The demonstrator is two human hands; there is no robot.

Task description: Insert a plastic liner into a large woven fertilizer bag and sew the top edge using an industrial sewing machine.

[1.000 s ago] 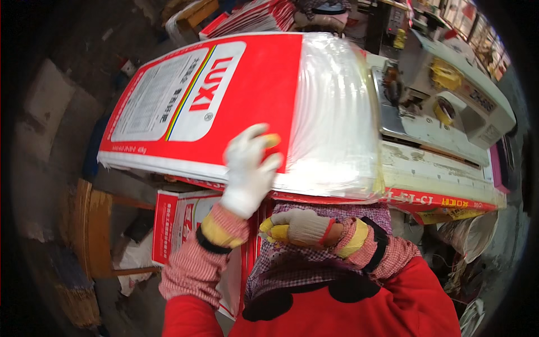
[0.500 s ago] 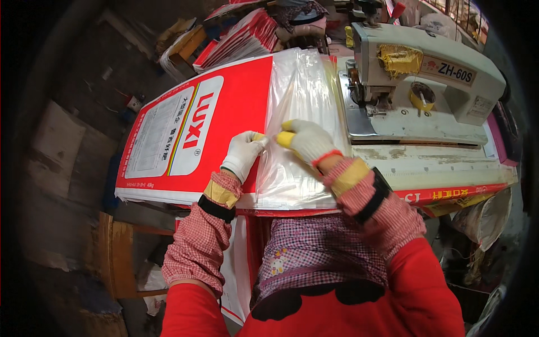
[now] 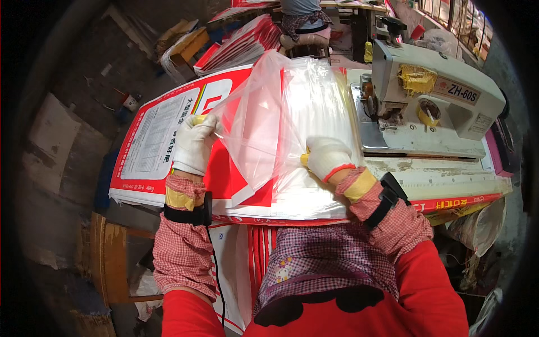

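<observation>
My left hand [image 3: 193, 145], in a white work glove with yellow fingertips, pinches the edge of a clear plastic liner [image 3: 255, 126]. The film stretches up and slants over a flat red and white printed sack [image 3: 151, 140]. My right hand [image 3: 330, 158], gloved alike, has its fingers closed on the film's other side, by a stack of clear liners [image 3: 323, 101]. That stack rests on the right part of the sacks. Part of the red print shows through the lifted film.
To the right, a pale industrial sewing machine [image 3: 449, 73] stands on its worktable [image 3: 443, 163]. Folded red and white sacks [image 3: 247, 42] lie piled at the back, near a seated person [image 3: 303, 14]. A wooden stool [image 3: 115, 253] stands at lower left.
My left hand has moved left, drawing the liner's edge away from the stack and across the printed sack. My right hand has shifted slightly nearer to me. The whole view has tilted a little.
</observation>
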